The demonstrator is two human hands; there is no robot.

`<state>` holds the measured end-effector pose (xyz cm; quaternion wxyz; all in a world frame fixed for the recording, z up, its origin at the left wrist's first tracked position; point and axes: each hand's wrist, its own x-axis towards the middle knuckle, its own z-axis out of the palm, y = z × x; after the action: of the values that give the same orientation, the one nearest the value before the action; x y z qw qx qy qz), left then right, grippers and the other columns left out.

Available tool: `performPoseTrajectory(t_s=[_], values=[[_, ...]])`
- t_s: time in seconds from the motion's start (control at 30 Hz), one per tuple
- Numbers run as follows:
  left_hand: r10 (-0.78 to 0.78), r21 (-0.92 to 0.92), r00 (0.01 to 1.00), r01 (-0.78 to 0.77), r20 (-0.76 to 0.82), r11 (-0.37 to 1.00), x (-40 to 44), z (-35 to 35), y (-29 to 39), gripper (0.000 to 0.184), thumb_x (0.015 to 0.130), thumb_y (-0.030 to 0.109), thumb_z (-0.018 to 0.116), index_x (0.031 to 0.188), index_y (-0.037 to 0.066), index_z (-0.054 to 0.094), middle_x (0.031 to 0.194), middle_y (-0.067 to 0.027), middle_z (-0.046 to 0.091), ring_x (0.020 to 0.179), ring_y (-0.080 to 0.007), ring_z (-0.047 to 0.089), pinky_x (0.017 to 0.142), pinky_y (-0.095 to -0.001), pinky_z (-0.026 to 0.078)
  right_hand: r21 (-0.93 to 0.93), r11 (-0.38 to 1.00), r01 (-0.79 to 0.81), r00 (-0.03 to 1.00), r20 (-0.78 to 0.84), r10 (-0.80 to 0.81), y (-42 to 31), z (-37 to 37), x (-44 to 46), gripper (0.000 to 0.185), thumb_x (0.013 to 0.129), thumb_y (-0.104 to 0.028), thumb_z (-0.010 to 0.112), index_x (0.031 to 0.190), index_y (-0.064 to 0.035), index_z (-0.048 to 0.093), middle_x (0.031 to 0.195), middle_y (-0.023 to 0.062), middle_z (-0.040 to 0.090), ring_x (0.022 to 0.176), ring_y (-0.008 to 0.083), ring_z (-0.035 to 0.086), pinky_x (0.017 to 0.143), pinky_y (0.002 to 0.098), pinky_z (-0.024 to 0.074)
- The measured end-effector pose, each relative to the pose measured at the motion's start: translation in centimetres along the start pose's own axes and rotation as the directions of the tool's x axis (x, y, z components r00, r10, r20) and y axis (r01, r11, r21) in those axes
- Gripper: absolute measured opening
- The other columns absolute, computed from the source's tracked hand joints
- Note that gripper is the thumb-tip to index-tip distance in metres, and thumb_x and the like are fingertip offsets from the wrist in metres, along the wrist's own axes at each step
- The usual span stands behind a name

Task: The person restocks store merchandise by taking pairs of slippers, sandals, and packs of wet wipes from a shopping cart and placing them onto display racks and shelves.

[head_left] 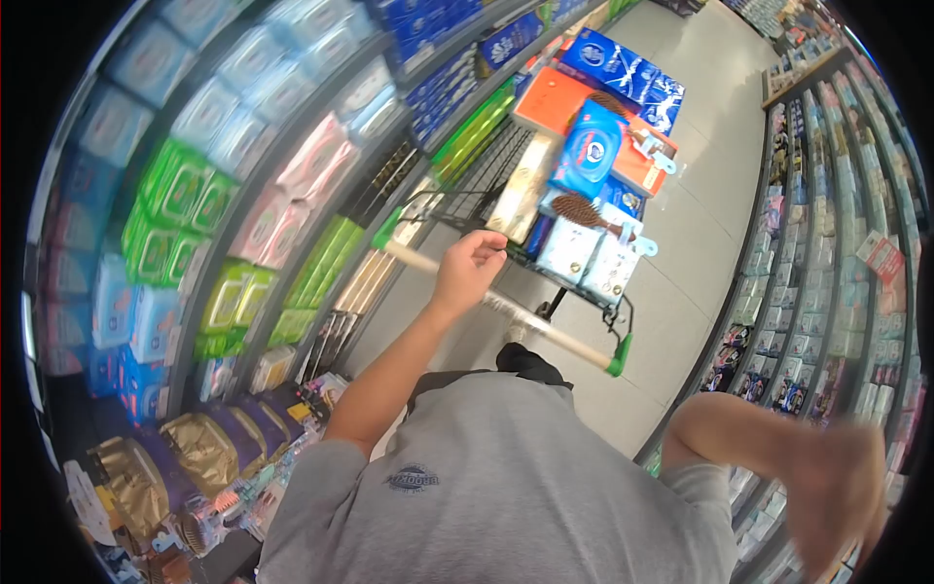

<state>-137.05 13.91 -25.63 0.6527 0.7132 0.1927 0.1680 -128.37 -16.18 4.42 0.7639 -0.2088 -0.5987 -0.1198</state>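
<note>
Over the handlebar (545,329) of a shopping cart, my left hand (470,263) is raised with its fingers curled together; whether anything small is between them is hidden. Just beyond it a cream box (521,190) stands in the cart. Blue wipes (588,146), an orange box (553,99), a blue tissue pack (623,73), white packs (569,248) and a brown hairbrush (577,209) are piled beside that box. My right hand (837,496) is out at the lower right near the shelves, smeared by motion.
Shelves (248,156) of wipes and tissue packs line the left side. Another rack (778,302) of small hanging packs runs along the right. Gold and purple packs (199,453) lie at the lower left. Tiled floor (681,253) shows between the rows.
</note>
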Motion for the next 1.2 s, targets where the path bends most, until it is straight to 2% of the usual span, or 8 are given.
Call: performPoseTrajectory(t_s=[0.1,0.2,0.23,0.4,0.53,0.73,0.93,1.2], values=[[-0.032,-0.032,0.998,0.034,0.055,0.999,5.8,3.5,-1.7,0.023,0.086,0.004,0.063,0.108,-0.003,0.062,0.099,-0.0088,0.067,0.088,-0.0124,0.062,0.079,-0.0239,0.05,-0.405,0.674,-0.618,0.782,-0.401,0.476,10.5,-10.4,-5.2,0.02,0.083,-0.017,0.061,0.095,-0.0007,0.065,0.074,0.0023,0.059,0.063,0.0089,0.049,0.06,0.0224,0.0383],[-0.362,-0.307,0.918,0.396,0.163,0.865,10.9,6.3,-3.1,0.031,0.089,0.011,0.06,0.115,-0.007,0.057,0.104,-0.0119,0.065,0.092,-0.0148,0.062,0.084,-0.0257,0.05,-0.498,0.249,-0.831,0.512,-0.509,0.692,21.5,-18.1,-11.5,0.028,0.086,-0.019,0.064,0.104,0.0022,0.068,0.089,0.0056,0.067,0.079,0.0118,0.059,0.073,0.0246,0.046],[-0.433,-0.36,0.889,0.457,0.15,0.814,12.5,7.2,-3.7,0.032,0.09,0.011,0.058,0.116,-0.009,0.056,0.107,-0.015,0.063,0.097,-0.0178,0.061,0.087,-0.0289,0.05,-0.504,0.14,-0.852,0.415,-0.488,0.768,25.0,-22.1,-15.3,0.036,0.083,-0.023,0.068,0.108,0.0026,0.066,0.101,0.0118,0.068,0.095,0.018,0.062,0.084,0.0296,0.0468],[-0.584,-0.608,0.809,0.498,0.068,0.619,18.9,9.9,-6.8,0.045,0.092,0.013,0.054,0.127,-0.013,0.042,0.127,-0.0257,0.046,0.118,-0.0344,0.049,0.104,-0.0402,0.042,-0.896,-0.122,-0.427,0.484,-0.341,0.806,34.1,-29.3,-22.9,0.077,0.069,-0.039,0.08,0.127,0.0038,0.052,0.132,0.0241,0.05,0.117,0.0372,0.053,0.1,0.0423,0.0409],[-0.681,-0.612,0.728,0.573,0.076,0.544,21.1,10.7,-6.9,0.06,0.093,0.019,0.053,0.136,-0.012,0.025,0.137,-0.0285,0.03,0.129,-0.0415,0.035,0.106,-0.0458,0.039,-0.848,-0.181,-0.498,0.301,-0.365,0.881,37.6,-30.6,-23.2,0.094,0.058,-0.048,0.084,0.129,0.0025,0.05,0.126,0.0278,0.05,0.114,0.0378,0.054,0.096,0.041,0.0452],[-0.698,-0.57,0.706,0.624,0.118,0.535,22.5,11.9,-9.1,0.061,0.096,0.028,0.047,0.137,-0.01,0.023,0.132,-0.0307,0.035,0.122,-0.0416,0.043,0.103,-0.0456,0.041,-0.806,-0.214,-0.551,0.15,-0.348,0.925,39.6,-32.5,-22.4,0.102,0.05,-0.052,0.087,0.128,0.0014,0.052,0.122,0.0251,0.051,0.106,0.0351,0.058,0.088,0.0402,0.0502],[-0.721,-0.558,0.689,0.63,0.081,0.54,22.7,13.3,-7.5,0.053,0.097,0.026,0.045,0.134,-0.009,0.03,0.128,-0.0232,0.043,0.116,-0.0366,0.05,0.097,-0.0436,0.046,-0.815,-0.186,-0.549,0.363,-0.433,0.825,38.4,-31.6,-23.6,0.09,0.051,-0.051,0.087,0.119,0.0007,0.058,0.113,0.024,0.056,0.1,0.0342,0.06,0.085,0.0403,0.0507],[-0.671,-0.606,0.741,0.551,0.039,0.573,22.5,14.0,-8.2,0.042,0.096,0.021,0.045,0.124,-0.009,0.04,0.118,-0.0223,0.05,0.102,-0.0341,0.057,0.086,-0.0405,0.052,-0.753,-0.178,-0.634,0.253,-0.419,0.872,38.5,-32.1,-24.7,0.081,0.056,-0.05,0.085,0.118,-0.0032,0.06,0.11,0.0218,0.057,0.1,0.0342,0.061,0.085,0.0407,0.0498]])
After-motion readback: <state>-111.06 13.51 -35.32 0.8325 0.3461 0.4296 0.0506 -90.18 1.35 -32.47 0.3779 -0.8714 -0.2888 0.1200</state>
